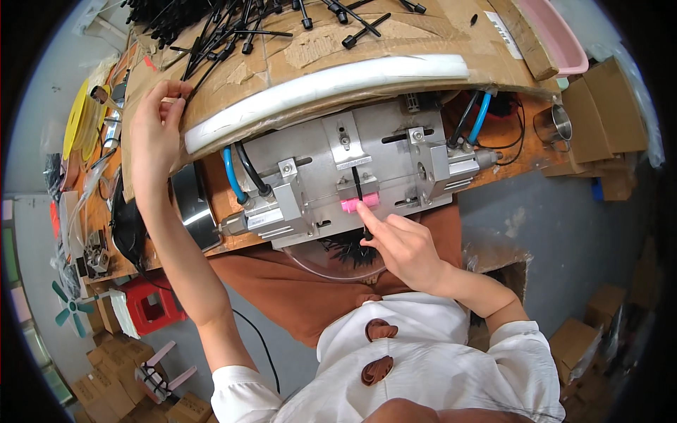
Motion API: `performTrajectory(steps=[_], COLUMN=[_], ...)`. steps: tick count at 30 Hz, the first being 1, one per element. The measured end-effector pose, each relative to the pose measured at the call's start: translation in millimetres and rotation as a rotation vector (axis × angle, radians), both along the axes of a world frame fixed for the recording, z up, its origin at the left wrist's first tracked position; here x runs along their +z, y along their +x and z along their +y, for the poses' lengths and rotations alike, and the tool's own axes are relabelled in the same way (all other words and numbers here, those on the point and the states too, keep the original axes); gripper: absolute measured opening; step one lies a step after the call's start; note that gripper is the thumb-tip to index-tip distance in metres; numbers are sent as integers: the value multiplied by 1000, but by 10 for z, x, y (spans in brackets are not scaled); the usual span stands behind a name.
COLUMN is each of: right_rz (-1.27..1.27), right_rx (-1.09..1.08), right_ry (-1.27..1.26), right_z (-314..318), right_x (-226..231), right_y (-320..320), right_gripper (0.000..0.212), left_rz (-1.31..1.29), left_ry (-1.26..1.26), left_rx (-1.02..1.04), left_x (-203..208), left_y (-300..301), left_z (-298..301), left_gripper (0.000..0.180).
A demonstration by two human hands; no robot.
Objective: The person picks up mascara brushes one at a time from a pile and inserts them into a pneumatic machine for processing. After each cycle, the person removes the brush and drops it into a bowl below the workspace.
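Observation:
My left hand [161,113] is at the left edge of a cardboard-covered top, its thumb and fingers closed on the end of a thin black rod [202,81] beside the heap. My right hand [405,247] is at the middle of a metal clamping fixture [317,162]. Its index fingertip rests against a pink sleeve-like piece [350,205], and its thumb and fingers close around the lower end of another black rod [357,182]. That rod stands across the pink piece, below a central metal bracket [345,139]. Part of it is hidden by my fingers.
A heap of black rods with knobbed ends [233,28] lies on the cardboard [310,53]. White foam padding [331,88] lines its front edge. Blue hoses [234,176] run to the fixture's side cylinders. A clear bowl [303,259] of black pieces sits below. A metal cup [557,123] stands right.

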State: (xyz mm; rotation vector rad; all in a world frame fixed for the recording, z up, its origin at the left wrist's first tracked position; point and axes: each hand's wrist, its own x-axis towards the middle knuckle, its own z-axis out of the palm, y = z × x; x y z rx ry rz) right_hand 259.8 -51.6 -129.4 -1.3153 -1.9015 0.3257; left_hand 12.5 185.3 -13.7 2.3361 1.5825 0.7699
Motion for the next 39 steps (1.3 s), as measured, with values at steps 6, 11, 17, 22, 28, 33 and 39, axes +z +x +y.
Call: performTrajectory(steps=[6,11,17,22,28,33,39], right_rz=[-278,-533,-744,328,824,1026,646], right_rx=[91,-42,283,235,709,816,179], right_ry=[-67,523,227,-167,-167,-93,219], right_z=[83,1270,2584,2303,2010,1525,798], right_x=[513,1145,1594,1776,1662,1525,1437], right_y=[189,405,418,931,1228,1346,1026], right_gripper=[58,39,14,24,28,29,28], left_rz=[45,186,-354,-201,23,88,100], left_ry=[104,308,-107,177,144,46,30], left_rx=[-48,-263,-142,-157,-260,-168,-158], left_x=[33,375,963,311,-721,-1006,-1032], left_y=[121,373,716,845,941,1252,1259], left_z=[-26,-56,-437,-1176,-2233,-2248,-2275], left_gripper=[21,24,5,60,66,71,72])
